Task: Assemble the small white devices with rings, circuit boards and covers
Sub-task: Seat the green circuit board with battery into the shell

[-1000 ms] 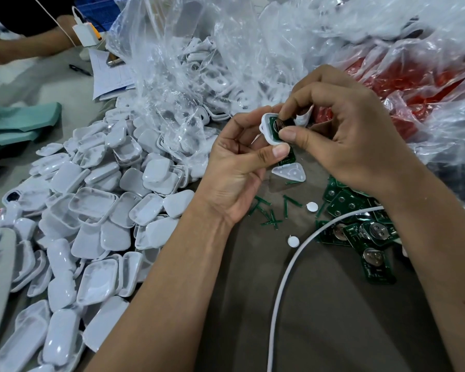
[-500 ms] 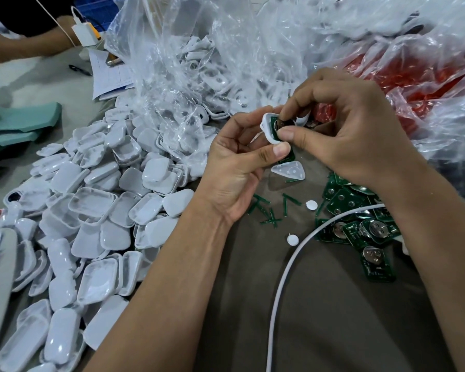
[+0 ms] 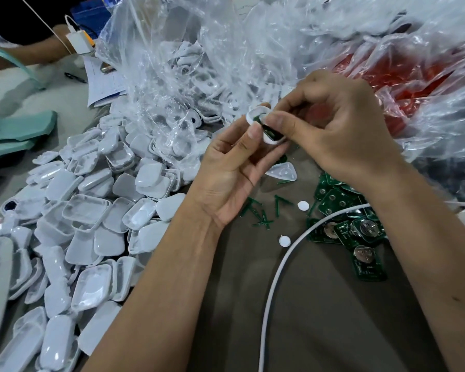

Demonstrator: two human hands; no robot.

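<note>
My left hand (image 3: 234, 170) pinches a small white device shell (image 3: 255, 115) between thumb and fingers, above the table. A green circuit board (image 3: 271, 134) sits inside the shell. My right hand (image 3: 333, 130) pinches the same shell from the right, its thumb pressing on the board. A pile of green circuit boards (image 3: 344, 232) with coin cells lies under my right wrist. One white cover (image 3: 282, 171) lies just below the held shell. Many white shells and covers (image 3: 91, 210) are heaped at the left.
Clear plastic bags (image 3: 185, 63) of white parts and a red-filled bag (image 3: 403, 76) fill the back. A white cable (image 3: 277, 285) curves across the brown table. Two white discs (image 3: 284, 240) and green snippets (image 3: 261, 213) lie loose. Another person's arm (image 3: 24, 53) is at far left.
The held shell has tilted and shifted slightly left. My right thumb now presses lower on the board, and my left fingers have loosened their curl.
</note>
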